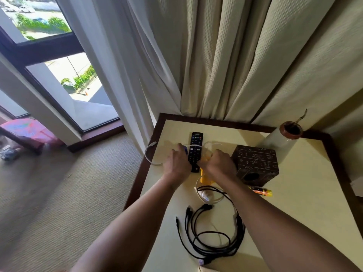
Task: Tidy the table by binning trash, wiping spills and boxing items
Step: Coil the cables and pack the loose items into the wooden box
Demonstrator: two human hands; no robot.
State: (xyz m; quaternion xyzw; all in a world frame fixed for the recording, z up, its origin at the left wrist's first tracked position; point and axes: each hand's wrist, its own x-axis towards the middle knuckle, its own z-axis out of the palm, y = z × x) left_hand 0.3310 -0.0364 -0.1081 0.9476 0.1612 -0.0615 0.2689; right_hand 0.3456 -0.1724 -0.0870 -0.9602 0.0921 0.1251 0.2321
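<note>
A black remote control (195,146) lies on the cream table (306,193) with a white cable (150,158) draped across it. My left hand (177,163) is curled just left of the remote, over a small purple thing (184,149); what it grips is hidden. My right hand (221,166) is curled round a yellow object (204,176) to the right of the remote. A coil of black cables (212,232) lies near the front, with a small white item (205,195) behind it.
A dark carved wooden box (255,163) stands right of my hands, an orange and yellow tube (261,191) in front of it. A tall pale cylinder with a brown rim (290,130) stands at the back corner. Curtains (216,65) hang behind; carpet lies left.
</note>
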